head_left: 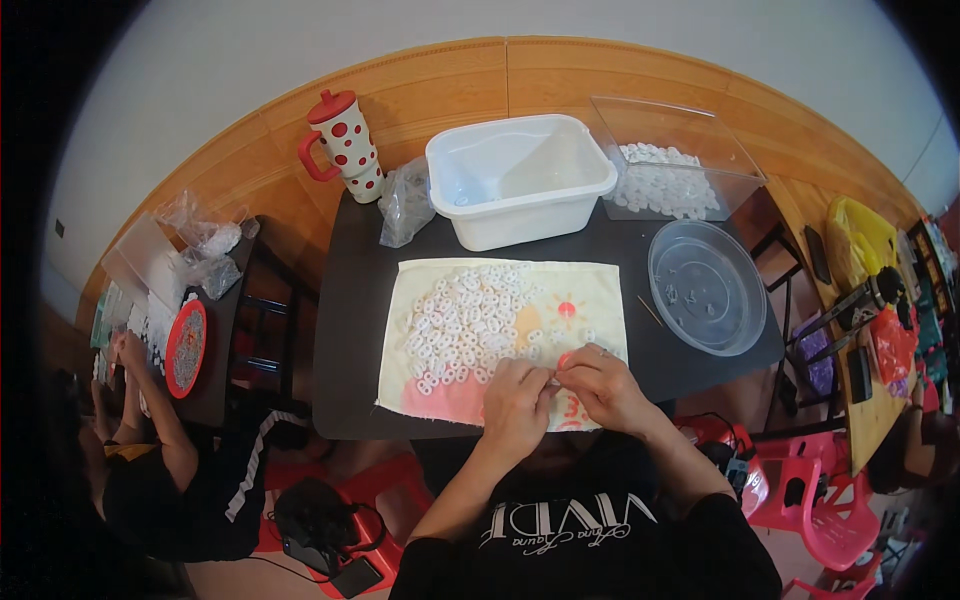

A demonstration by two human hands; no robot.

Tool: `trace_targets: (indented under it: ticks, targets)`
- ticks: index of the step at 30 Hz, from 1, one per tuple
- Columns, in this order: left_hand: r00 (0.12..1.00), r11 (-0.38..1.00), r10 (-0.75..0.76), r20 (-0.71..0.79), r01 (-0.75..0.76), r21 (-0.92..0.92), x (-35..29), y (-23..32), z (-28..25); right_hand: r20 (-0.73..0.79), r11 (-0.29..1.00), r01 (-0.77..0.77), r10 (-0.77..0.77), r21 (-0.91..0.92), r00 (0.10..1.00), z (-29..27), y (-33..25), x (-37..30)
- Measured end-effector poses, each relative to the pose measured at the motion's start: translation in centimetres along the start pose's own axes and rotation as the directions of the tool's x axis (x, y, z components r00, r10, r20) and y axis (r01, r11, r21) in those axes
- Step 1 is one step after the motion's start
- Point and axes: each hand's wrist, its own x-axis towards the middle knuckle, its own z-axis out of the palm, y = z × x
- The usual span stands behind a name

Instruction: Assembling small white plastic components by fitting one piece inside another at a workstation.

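Note:
My left hand (518, 402) and my right hand (603, 388) meet fingertip to fingertip above the lower edge of a pale yellow and pink cloth (450, 402). Both are closed in a pinch; whatever they hold is hidden between the fingers. To the left of them, many small white plastic pieces with holes (465, 320) lie heaped on the cloth, and a few more are scattered just beyond my right hand. A round clear plastic lid or shallow dish (708, 325) sits right of the cloth, with several tiny bits in it.
Behind the cloth stand a white plastic tub (520, 222), a clear bin of white pieces (665, 185), a crumpled plastic bag (405, 205) and a spotted tumbler (350, 150). A thin stick (650, 311) lies beside the dish. At left, another person works near a red tray (187, 350).

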Motion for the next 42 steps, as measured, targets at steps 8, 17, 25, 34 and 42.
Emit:
trace_targets:
  ticks: [8,17,25,34,42]
  targets:
    - [0.989,0.996,0.082,0.123,-0.075,-0.057,0.28,-0.90,-0.72,0.042,0.987,0.120,-0.116,-0.110,0.992,-0.32,-0.41,0.09]
    - [0.975,0.982,0.191,0.117,-0.190,-0.015,0.21,-0.08,-0.99,0.093,0.969,0.210,-0.199,-0.131,0.976,-0.38,-0.33,-0.58]
    - [0.975,0.987,0.162,0.151,-0.158,-0.042,0.44,-0.54,-0.77,0.096,0.983,0.167,-0.160,-0.074,0.983,0.02,0.01,-0.34]
    - [0.969,0.988,0.154,0.195,-0.153,-0.018,0.49,-0.38,-0.91,0.150,0.980,0.169,-0.152,-0.106,0.977,-0.25,-0.17,-0.03]
    - [0.965,0.984,0.175,0.196,-0.179,0.004,0.15,-0.68,-0.80,0.234,0.967,0.202,-0.163,-0.155,0.958,-0.61,-0.53,-0.23]
